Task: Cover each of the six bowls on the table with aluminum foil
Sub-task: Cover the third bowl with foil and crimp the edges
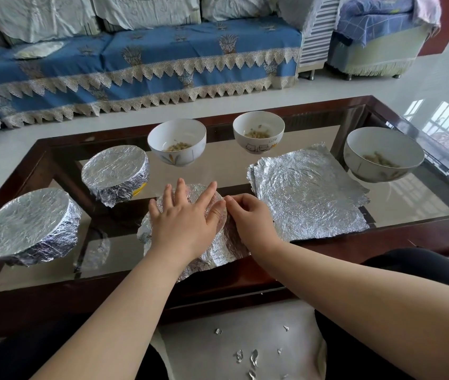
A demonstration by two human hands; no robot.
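Fingers (180, 187) of the left hand (185, 215) spread flat on the foil (217, 250) over the third bowl (212, 198) at 6 o'clock, while the right hand (248, 215) pinches its edge, which likely needs crimping next.

A dark wooden coffee table (313, 272) with a glass top stands on a pale, glossy tiled floor (398, 86) that mirrors a barred window. Behind it runs a sofa (141, 64) draped in blue cloth with cream lace trim, and what looks like a covered armchair (376, 42) stands beside it. Daylight fills the room.
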